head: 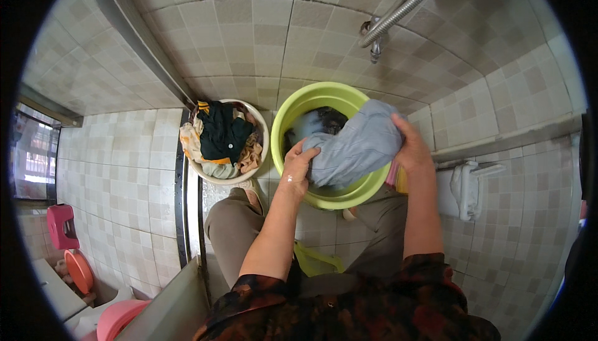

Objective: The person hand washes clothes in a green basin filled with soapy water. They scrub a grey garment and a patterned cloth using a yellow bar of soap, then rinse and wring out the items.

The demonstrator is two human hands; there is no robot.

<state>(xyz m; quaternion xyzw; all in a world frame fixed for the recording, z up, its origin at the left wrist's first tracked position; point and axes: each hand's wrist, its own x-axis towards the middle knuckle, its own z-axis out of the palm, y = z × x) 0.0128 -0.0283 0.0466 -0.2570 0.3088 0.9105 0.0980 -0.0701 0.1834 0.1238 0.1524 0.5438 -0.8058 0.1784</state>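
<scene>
My left hand (299, 163) grips the near left end of a wet blue-grey cloth garment (357, 142). The garment's far right end is in my right hand (411, 142); some of those fingers are hidden behind it. Between both hands the cloth is bunched over a lime-green plastic tub (322, 89). Inside the tub, dark fabric (332, 119) lies in cloudy water. To the left stands a white basin (265, 147) heaped with clothes, among them a dark green garment with yellow-orange trim (224, 133).
A metal shower hose (402, 13) and tap fitting (375, 46) are on the tiled wall beyond the tub. A white plastic container (465, 191) is at right. A door track (192, 219) crosses the floor at left, with a pink stool (63, 226) farther off.
</scene>
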